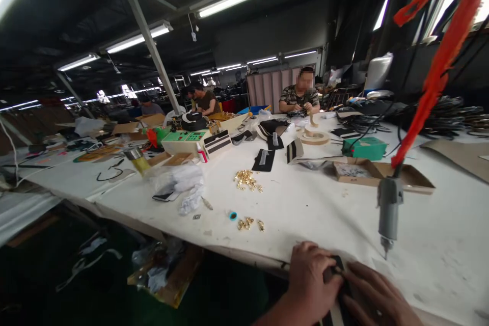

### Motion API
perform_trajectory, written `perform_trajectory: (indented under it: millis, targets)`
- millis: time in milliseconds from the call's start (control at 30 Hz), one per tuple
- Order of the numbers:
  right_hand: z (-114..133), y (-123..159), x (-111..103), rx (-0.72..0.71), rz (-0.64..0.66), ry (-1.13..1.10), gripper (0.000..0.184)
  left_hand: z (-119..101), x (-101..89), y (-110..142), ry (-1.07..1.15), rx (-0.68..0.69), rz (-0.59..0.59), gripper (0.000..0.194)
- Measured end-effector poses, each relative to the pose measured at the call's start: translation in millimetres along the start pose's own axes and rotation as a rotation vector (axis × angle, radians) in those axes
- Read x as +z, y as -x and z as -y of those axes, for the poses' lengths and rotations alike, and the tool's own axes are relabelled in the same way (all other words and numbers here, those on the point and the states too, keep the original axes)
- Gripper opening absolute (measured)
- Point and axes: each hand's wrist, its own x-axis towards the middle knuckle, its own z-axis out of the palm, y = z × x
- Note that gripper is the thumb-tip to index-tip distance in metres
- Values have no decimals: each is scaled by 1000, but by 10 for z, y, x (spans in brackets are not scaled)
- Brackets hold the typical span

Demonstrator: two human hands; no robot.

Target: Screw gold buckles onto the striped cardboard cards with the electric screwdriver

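Observation:
At the table's front edge, a black-and-beige striped piece (334,313) lies under both of my hands. My left hand (311,277) is closed on its left side, thumb pressed near the black upper end. From the right, my right hand (380,295) grips the same piece, its fingertips close to my left thumb. My palms cover much of the piece, and any small part between the fingertips cannot be made out. Above my right hand hangs a grey electric screwdriver (388,209), bit downward, on an orange-red strap (431,91); neither hand touches it.
Gold-coloured metal fittings (246,180) lie in a heap on the white table (298,214), with a smaller group (245,223) beside a small blue-rimmed cap (233,216). Cardboard trays (357,170), a green box (364,147) and plastic bags (179,181) stand farther back. A co-worker (300,94) sits opposite.

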Motion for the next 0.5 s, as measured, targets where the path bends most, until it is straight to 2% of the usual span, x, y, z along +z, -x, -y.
perform_trajectory:
  millis: [67, 167, 267, 367, 433, 500]
  targets:
    - [107, -83, 12, 40, 22, 48, 38, -59, -115, 64, -4, 37, 14, 27]
    - [123, -110, -20, 104, 79, 67, 41, -94, -302, 294, -82, 69, -9, 36]
    - [93, -108, -69, 127, 134, 48, 40, -36, -380, 631, -249, 183, -116, 30]
    - [61, -145, -98, 138, 166, 25, 38, 29, -274, 908, -431, 380, -289, 14]
    - [32, -190, -110, 136, 181, 4, 39, 21, -133, 1002, -467, 441, -377, 9]
    - [12, -257, -133, 149, 206, -16, 40, -20, 22, 1033, -412, 466, -358, 7]
